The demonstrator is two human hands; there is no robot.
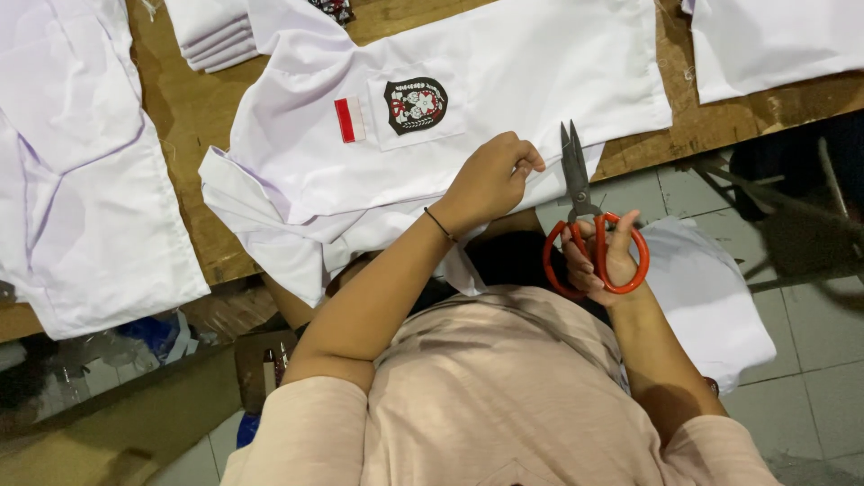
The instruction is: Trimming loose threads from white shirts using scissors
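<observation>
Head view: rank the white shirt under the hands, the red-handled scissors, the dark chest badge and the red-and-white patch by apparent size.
1. white shirt
2. red-handled scissors, though nearer the camera
3. dark chest badge
4. red-and-white patch

Shirt [504,72]: white matt cloth, smooth. On it, embroidered badge [415,105]. Beside it, scissors [585,216]: dull grey metal blades, glossy orange plastic handles. Table [193,117] beneath: rough, worn brown wood.

On the white shirt's chest pocket sits a black shield-shaped badge [415,105] with red and white figures; just left of it, a small red-and-white rectangular label [349,120].
</observation>
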